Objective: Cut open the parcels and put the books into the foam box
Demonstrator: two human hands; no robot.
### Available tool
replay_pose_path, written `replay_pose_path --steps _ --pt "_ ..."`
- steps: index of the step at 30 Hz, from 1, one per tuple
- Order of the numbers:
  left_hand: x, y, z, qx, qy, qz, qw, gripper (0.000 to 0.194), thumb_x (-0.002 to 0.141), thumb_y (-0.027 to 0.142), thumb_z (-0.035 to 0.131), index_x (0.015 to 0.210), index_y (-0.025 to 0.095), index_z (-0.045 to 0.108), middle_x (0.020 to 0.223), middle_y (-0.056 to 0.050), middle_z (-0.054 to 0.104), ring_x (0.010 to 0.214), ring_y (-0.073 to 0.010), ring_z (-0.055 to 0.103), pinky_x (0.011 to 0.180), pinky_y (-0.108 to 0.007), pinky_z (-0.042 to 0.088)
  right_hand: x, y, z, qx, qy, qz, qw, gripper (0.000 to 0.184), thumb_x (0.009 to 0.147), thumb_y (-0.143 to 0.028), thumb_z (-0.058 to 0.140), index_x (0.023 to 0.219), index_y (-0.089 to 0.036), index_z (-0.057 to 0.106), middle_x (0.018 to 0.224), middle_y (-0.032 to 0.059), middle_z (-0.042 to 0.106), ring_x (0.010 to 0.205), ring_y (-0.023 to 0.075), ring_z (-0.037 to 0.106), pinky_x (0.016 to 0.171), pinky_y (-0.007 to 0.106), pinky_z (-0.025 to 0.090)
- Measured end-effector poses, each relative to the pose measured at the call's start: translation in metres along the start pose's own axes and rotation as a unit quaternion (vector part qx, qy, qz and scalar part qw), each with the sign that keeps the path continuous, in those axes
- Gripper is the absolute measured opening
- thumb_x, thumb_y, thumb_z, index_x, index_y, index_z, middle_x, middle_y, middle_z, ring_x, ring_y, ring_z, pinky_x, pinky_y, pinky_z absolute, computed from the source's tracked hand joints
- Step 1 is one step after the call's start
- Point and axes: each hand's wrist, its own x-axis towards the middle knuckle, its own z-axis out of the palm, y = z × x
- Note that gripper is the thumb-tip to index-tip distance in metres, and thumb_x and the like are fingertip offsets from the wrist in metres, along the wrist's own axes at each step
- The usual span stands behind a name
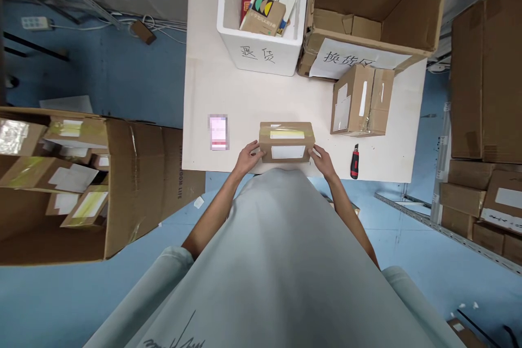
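Since both hands are on the small carton (286, 142), we should treat it as a two-ended hold. The carton is at the near edge of the table (228, 98), in front of the torso, long side across us. Left hand (248, 157) grasps its left end, right hand (322, 161) grasps the right end, fingers at the near corners. Can't tell how hard we're squeezing, or whether the base is fully down.

Handling, our read: even pressure from both sides, palms off the faces so the white label (287, 152) and the yellowish tape (265, 131) remain readable. Lift or turn with both wrists together; one end leading would skew it. We're close to the edge, so sliding it inward a little is safer than working on the lip.

Watch the right: the red-and-black cutter (354, 162) lies apart from the right hand. Blade state not readable from here; treat it as live and keep the forearm off it. The larger carton (362, 100) sits beyond it, limiting elbow room that side. On the left, a pixelated pink-and-white thing (219, 132) lies flat, well apart from the carton; we'd avoid sweeping into it.
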Motion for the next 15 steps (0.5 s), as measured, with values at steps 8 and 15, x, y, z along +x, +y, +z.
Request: replay_pose_path --steps 8,15 --pt "0.01 0.013 0.01 0.058 -0.017 -0.06 0.996 0.048 0.106 0.045 0.063 0.144 0.019 0.077 0.153 -0.012 0.076 0.14 -0.0324 0.072 0.121 -0.043 0.057 0.01 -0.005 0.016 -0.024 0.005 0.062 0.998 0.069 0.098 -0.076 0.062 0.127 -0.018 0.083 0.142 0.0167 0.081 0.127 0.0351 0.078 0.117 0.052 0.06" --pt "-0.009 0.014 0.013 0.047 0.031 -0.1 0.993 0.061 0.105 0.037 0.067 0.16 0.011 0.062 0.168 -0.022 0.062 0.143 -0.033 0.071 0.123 -0.044 0.054 -0.013 0.015 0.024 -0.014 0.048 0.095 0.994 0.082 0.094 -0.078 0.068 0.144 -0.013 0.074 0.149 0.0259 0.075 0.133 0.0363 0.076 0.119 0.055 0.059"
